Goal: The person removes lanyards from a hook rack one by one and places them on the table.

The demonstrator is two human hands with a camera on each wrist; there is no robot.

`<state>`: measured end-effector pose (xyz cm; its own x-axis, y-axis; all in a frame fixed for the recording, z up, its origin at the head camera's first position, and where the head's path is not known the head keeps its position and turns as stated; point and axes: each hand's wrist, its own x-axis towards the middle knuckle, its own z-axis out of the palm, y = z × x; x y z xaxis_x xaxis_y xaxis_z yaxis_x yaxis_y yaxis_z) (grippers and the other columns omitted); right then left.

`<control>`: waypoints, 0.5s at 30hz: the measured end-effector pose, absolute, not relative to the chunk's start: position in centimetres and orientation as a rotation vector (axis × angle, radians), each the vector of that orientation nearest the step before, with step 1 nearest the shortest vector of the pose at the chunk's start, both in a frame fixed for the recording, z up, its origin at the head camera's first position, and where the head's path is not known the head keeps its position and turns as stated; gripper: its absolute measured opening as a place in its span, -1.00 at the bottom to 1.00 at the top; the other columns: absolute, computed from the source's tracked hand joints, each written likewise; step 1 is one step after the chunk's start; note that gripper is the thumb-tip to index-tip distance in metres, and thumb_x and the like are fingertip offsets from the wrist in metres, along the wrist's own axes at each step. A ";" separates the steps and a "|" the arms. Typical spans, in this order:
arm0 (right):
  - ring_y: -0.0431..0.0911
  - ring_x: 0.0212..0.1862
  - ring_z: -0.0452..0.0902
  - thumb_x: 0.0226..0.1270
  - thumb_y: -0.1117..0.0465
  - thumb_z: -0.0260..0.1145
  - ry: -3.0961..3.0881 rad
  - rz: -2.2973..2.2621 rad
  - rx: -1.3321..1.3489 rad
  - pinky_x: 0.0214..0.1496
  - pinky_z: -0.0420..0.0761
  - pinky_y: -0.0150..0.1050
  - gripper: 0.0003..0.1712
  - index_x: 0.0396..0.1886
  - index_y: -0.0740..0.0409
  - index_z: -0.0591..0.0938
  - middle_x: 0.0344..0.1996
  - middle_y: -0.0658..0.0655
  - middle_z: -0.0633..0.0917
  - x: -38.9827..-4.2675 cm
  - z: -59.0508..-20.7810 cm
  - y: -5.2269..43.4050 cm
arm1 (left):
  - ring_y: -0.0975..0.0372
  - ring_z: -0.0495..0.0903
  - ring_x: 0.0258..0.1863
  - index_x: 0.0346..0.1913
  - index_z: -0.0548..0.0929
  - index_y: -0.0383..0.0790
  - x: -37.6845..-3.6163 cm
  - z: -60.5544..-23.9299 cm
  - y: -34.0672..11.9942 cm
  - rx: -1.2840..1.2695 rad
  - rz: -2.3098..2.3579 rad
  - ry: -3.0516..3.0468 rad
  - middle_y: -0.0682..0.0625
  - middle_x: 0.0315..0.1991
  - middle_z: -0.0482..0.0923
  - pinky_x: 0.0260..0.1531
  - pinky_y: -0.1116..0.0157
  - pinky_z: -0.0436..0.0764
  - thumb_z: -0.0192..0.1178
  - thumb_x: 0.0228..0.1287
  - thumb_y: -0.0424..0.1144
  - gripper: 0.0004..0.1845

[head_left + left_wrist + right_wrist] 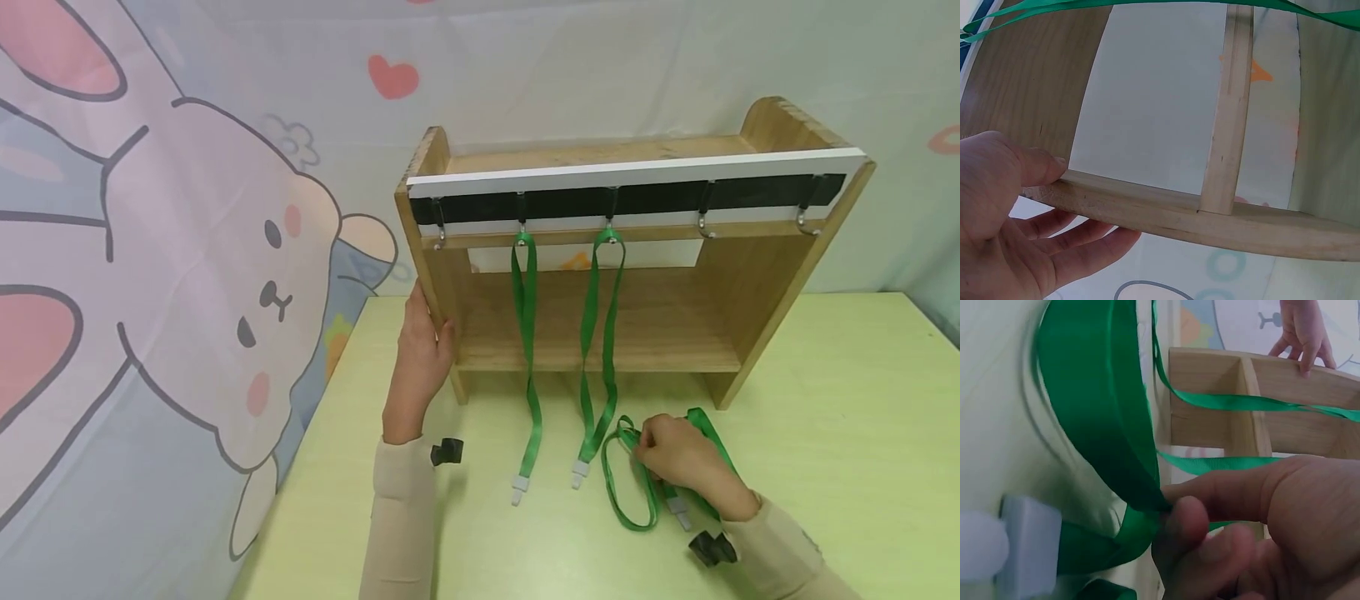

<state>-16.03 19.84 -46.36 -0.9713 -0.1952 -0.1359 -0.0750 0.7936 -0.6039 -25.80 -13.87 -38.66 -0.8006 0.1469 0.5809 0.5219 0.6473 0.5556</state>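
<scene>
My left hand [422, 354] holds the left side panel of a wooden shelf [592, 321], thumb on the inner face and fingers on the outer, as the left wrist view shows. Low in front of the shelf, my right hand [678, 450] pinches a green lanyard [1100, 406] between thumb and forefinger. A grey plastic clip [1032, 544] shows at the left of the right wrist view. Two more green lanyards, one to the left [528, 333] and one to the right [588, 358], hang from hooks with their clips down. Around the right hand lie green loops [609, 483] on the table.
A white rail with a black strip [652, 201] spans the shelf's top front and carries several metal hooks. The hooks at the far left [440, 237] and the two at the right hold nothing. A pale yellow-green table [847, 400] bears the shelf; a cartoon-printed cloth [562, 75] hangs behind.
</scene>
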 end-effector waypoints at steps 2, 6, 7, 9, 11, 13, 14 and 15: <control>-0.15 -0.65 0.39 0.29 0.31 0.31 2.822 -0.894 -0.231 -0.59 0.39 -0.26 -0.74 -0.62 0.11 0.57 -0.70 -0.02 0.50 -16.1 -46.3 19.9 | -0.25 0.37 0.31 0.55 -0.11 -0.46 -25.8 -38.6 -13.9 -0.522 -1.022 -2.377 -0.44 0.40 0.15 0.19 -0.18 0.47 0.03 0.47 -0.50 -0.25; -0.16 -0.64 0.33 0.23 0.26 0.43 2.867 -0.873 -0.276 -0.58 0.34 -0.28 -0.63 -0.71 0.06 0.50 -0.70 -0.05 0.45 -16.2 -46.1 20.0 | -0.26 0.37 0.32 0.55 -0.12 -0.47 -25.9 -38.5 -14.0 -0.527 -1.022 -2.371 -0.44 0.40 0.15 0.19 -0.18 0.47 0.03 0.47 -0.50 -0.26; -0.16 -0.64 0.32 0.23 0.23 0.46 2.875 -0.875 -0.287 -0.58 0.33 -0.28 -0.61 -0.71 0.05 0.48 -0.70 -0.05 0.43 -16.2 -46.1 20.0 | -0.27 0.37 0.31 0.55 -0.11 -0.47 -25.9 -38.5 -14.0 -0.530 -1.017 -2.367 -0.45 0.39 0.16 0.19 -0.18 0.48 0.03 0.47 -0.50 -0.26; -0.17 -0.64 0.30 0.24 0.21 0.46 2.878 -0.888 -0.302 -0.59 0.31 -0.29 -0.60 -0.71 0.05 0.49 -0.70 -0.07 0.42 -16.2 -46.0 20.2 | -0.28 0.38 0.30 0.54 -0.10 -0.49 -26.0 -38.6 -14.0 -0.536 -1.005 -2.357 -0.47 0.38 0.17 0.17 -0.19 0.48 0.04 0.47 -0.50 -0.26; -0.17 -0.65 0.29 0.29 0.20 0.43 2.869 -0.899 -0.302 -0.60 0.29 -0.30 -0.63 -0.69 0.07 0.52 -0.70 -0.06 0.42 -16.2 -45.7 20.3 | -0.29 0.38 0.29 0.54 -0.09 -0.50 -26.0 -38.6 -14.0 -0.536 -1.000 -2.355 -0.47 0.36 0.18 0.17 -0.19 0.49 0.05 0.47 -0.50 -0.26; -0.16 -0.63 0.31 0.35 0.16 0.38 2.866 -0.907 -0.305 -0.60 0.30 -0.29 -0.65 -0.64 0.09 0.56 -0.67 -0.05 0.44 -16.1 -45.2 20.6 | -0.29 0.38 0.29 0.54 -0.09 -0.49 -26.0 -38.7 -14.0 -0.531 -1.003 -2.362 -0.47 0.37 0.18 0.17 -0.19 0.49 0.05 0.48 -0.48 -0.27; -0.16 -0.63 0.31 0.38 0.15 0.36 2.869 -0.913 -0.306 -0.60 0.30 -0.29 -0.66 -0.62 0.10 0.57 -0.66 -0.05 0.45 -16.1 -45.0 20.8 | -0.28 0.38 0.30 0.54 -0.10 -0.49 -25.9 -38.8 -14.0 -0.528 -1.008 -2.368 -0.46 0.37 0.17 0.18 -0.19 0.48 0.05 0.48 -0.47 -0.26; -0.16 -0.62 0.32 0.40 0.13 0.34 2.870 -0.926 -0.302 -0.60 0.30 -0.29 -0.66 -0.60 0.10 0.57 -0.66 -0.05 0.46 -16.0 -44.7 20.9 | -0.27 0.38 0.30 0.55 -0.10 -0.48 -25.9 -38.9 -14.0 -0.522 -1.015 -2.376 -0.45 0.38 0.17 0.18 -0.18 0.48 0.05 0.49 -0.47 -0.26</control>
<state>-16.04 20.90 -44.73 -0.9741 -0.2217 -0.0443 -0.1541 0.7943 -0.5877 -25.90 -13.98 -38.87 -0.8013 0.1480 0.5796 0.5211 0.6486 0.5548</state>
